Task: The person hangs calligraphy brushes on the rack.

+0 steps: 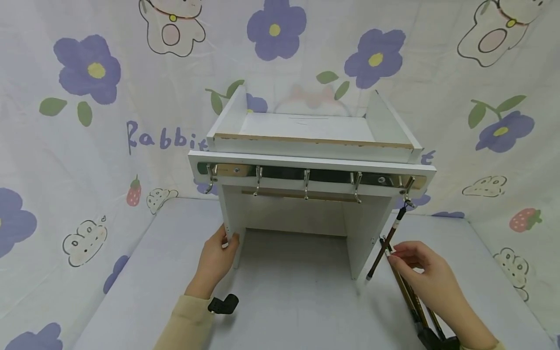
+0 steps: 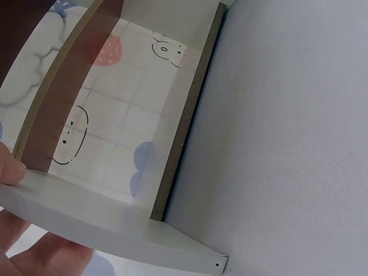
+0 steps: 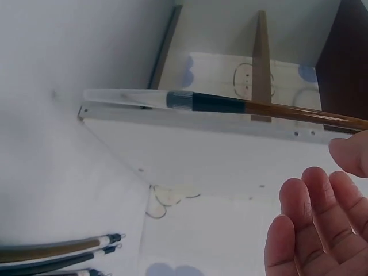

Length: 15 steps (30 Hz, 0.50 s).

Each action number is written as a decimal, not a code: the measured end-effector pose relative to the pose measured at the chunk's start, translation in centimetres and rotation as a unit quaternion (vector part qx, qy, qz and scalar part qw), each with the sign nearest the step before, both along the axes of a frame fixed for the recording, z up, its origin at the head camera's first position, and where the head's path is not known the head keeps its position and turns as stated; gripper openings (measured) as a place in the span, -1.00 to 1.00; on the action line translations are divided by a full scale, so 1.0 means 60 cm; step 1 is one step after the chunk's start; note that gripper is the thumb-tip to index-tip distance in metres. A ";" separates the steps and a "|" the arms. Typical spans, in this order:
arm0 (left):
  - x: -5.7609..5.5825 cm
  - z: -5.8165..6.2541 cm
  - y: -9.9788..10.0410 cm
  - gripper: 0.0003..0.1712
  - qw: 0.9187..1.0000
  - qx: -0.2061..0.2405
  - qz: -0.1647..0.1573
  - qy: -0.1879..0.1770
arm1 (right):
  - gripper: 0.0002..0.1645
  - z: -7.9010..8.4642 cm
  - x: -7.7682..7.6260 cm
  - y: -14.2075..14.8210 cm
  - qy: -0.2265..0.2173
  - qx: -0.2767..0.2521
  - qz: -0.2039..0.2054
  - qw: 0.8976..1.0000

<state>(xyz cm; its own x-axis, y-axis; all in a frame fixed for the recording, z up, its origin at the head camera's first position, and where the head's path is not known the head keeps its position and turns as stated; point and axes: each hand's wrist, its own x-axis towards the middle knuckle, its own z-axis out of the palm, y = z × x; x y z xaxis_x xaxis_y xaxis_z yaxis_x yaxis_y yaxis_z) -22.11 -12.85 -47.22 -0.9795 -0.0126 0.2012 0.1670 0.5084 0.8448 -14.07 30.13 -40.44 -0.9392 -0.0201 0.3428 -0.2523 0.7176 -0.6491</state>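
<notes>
A writing brush (image 1: 385, 245) with a clear cap over its tip hangs tilted from the rightmost hook (image 1: 409, 190) of a metal hook rail (image 1: 280, 173) on a white wooden stand (image 1: 312, 158). My right hand (image 1: 426, 272) is just beside the brush's shaft, its fingers slightly bent and apart from the thumb; in the right wrist view the brush (image 3: 218, 103) passes by the thumb with nothing between the fingers. With my left hand (image 1: 218, 257) I hold the stand's left side panel (image 2: 86, 207), thumb on the inside and fingers outside.
Several more brushes (image 1: 409, 296) lie on the white table (image 1: 297, 296) under and beside my right forearm. The remaining hooks (image 1: 306, 184) carry nothing. An open tray-like top (image 1: 306, 127) crowns the stand. Behind it hangs a cloth (image 1: 175, 97) printed with flowers and rabbits.
</notes>
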 end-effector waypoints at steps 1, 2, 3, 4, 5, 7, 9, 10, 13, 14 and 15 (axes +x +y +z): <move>0.000 0.000 0.000 -0.43 1.000 0.000 0.000 0.001 | -0.76 -0.001 0.001 0.003 -0.001 0.001 -0.002 1.000; 0.000 -0.001 0.000 -0.43 1.000 0.000 0.000 0.000 | -0.76 -0.002 0.001 0.005 -0.002 0.002 -0.003 1.000; -0.001 -0.001 -0.001 -0.43 1.000 0.000 0.000 0.002 | -0.76 -0.003 0.002 0.008 -0.003 0.003 -0.005 1.000; -0.001 -0.002 -0.001 -0.44 1.000 0.000 -0.001 0.005 | -0.76 -0.005 0.002 0.011 -0.004 0.005 -0.007 1.000; -0.001 -0.002 -0.001 -0.44 1.000 0.000 -0.001 0.005 | -0.76 -0.007 0.003 0.013 -0.006 0.005 -0.008 1.000; -0.001 -0.003 -0.001 -0.44 1.000 -0.001 0.000 0.006 | -0.75 -0.011 0.004 0.019 -0.013 0.008 -0.013 1.000; -0.001 -0.004 -0.001 -0.44 1.000 -0.002 0.001 0.003 | -0.73 -0.016 0.006 0.025 -0.021 0.011 -0.019 1.000; -0.001 -0.004 -0.001 -0.44 1.000 -0.004 0.001 0.004 | -0.73 -0.018 0.007 0.028 -0.026 0.014 -0.024 0.999; -0.001 -0.002 -0.001 -0.45 1.000 -0.006 0.002 0.001 | -0.71 -0.026 0.010 0.038 -0.037 0.018 -0.036 0.999; -0.001 -0.001 -0.001 -0.45 1.000 -0.007 0.002 0.002 | -0.71 -0.029 0.012 0.041 -0.040 0.018 -0.039 0.998; -0.001 -0.001 0.000 -0.46 1.000 -0.008 0.001 0.002 | -0.70 -0.031 0.014 0.044 -0.043 0.019 -0.043 0.998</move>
<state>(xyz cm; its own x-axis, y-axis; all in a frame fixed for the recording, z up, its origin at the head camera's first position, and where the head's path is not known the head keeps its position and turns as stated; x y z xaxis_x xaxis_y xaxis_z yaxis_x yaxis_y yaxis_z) -22.16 -12.88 -47.28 -0.9784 -0.0121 0.2061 0.1695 0.5227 0.8355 -13.24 32.80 -42.33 -0.9638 0.0506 0.2617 -0.1335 0.7581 -0.6383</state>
